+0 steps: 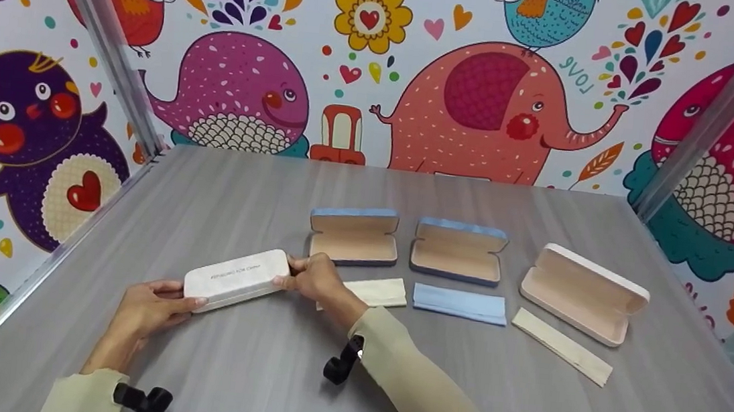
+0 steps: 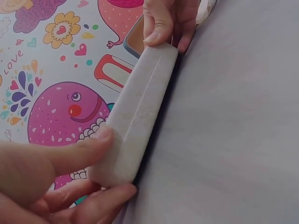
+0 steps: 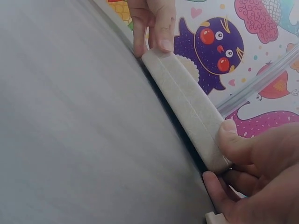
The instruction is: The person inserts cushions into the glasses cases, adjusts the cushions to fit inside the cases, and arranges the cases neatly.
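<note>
A closed white glasses case [image 1: 237,280], with a line of small dark print on its lid, lies slanted between both hands on the left side of the table. My left hand [image 1: 152,308] grips its near left end, thumb on the lid's edge. At the opposite end, my right hand [image 1: 320,282] holds the case between thumb and fingers. In the left wrist view the seam of the glasses case [image 2: 140,109] runs along its side, lid and base together. A dark strip shows under the glasses case [image 3: 187,105] in the right wrist view; whether it touches the table I cannot tell.
Two blue glasses cases [image 1: 353,248] [image 1: 456,262] and one white glasses case [image 1: 576,303] stand open to the right. In front of them lie a folded cream cloth [image 1: 385,292], a blue cloth [image 1: 460,304] and another cream cloth [image 1: 562,347]. Patterned walls border the table [image 1: 242,382].
</note>
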Available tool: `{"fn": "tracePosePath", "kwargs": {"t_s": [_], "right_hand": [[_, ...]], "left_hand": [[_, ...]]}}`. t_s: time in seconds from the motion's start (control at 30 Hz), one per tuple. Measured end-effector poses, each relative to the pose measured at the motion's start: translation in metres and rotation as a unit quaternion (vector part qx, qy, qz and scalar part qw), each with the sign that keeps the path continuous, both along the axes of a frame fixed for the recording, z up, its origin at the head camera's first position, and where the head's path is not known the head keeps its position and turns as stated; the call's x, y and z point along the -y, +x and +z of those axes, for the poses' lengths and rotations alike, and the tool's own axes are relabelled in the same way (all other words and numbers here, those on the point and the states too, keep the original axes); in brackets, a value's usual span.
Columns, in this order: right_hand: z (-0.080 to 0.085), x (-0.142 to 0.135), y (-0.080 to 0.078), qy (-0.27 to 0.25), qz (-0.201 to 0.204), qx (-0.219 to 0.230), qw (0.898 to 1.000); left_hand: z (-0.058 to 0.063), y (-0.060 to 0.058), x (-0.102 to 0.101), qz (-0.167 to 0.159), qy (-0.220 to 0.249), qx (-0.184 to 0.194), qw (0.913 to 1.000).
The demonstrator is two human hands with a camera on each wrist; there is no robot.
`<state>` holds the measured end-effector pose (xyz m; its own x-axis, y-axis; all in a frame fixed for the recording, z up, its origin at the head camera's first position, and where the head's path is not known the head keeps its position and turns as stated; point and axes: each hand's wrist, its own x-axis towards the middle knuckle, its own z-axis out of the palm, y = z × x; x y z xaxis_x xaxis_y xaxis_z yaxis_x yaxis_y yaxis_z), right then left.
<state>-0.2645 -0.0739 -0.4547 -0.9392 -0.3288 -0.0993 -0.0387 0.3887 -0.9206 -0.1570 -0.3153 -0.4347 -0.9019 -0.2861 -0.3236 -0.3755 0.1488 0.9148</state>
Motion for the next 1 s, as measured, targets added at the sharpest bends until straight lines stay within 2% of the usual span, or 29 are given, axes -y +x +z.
{"fn": "tracePosePath", "kwargs": {"t_s": [0.1, 0.27, 0.47, 0.7, 0.77, 0.87, 1.0], "right_hand": [[0.0, 0.0, 0.001, 0.002, -0.007, -0.005, 1.0], [0.003, 0.0, 0.003, 0.019, -0.007, -0.022, 1.0], [0.013, 0.003, 0.004, 0.029, -0.008, 0.004, 1.0], [0.017, 0.005, 0.008, 0.031, -0.01, 0.007, 0.999], [0.018, 0.004, 0.009, 0.025, -0.005, 0.016, 1.0], [0.022, 0.001, 0.011, 0.025, -0.004, 0.023, 0.999], [0.029, -0.006, 0.013, 0.04, 0.0, 0.002, 0.999]], "left_hand": [[0.0, 0.0, 0.001, -0.007, -0.053, 0.005, 0.9985], [0.001, 0.001, 0.001, -0.019, -0.144, 0.012, 0.9893], [0.005, 0.0, -0.003, -0.029, -0.172, 0.022, 0.9844], [0.017, -0.003, -0.007, -0.034, -0.091, 0.046, 0.9942], [0.02, -0.002, -0.009, -0.04, -0.094, 0.054, 0.9933], [0.025, 0.0, -0.012, -0.054, -0.126, 0.059, 0.9888], [0.033, 0.004, -0.02, -0.072, -0.221, 0.035, 0.9721]]}}
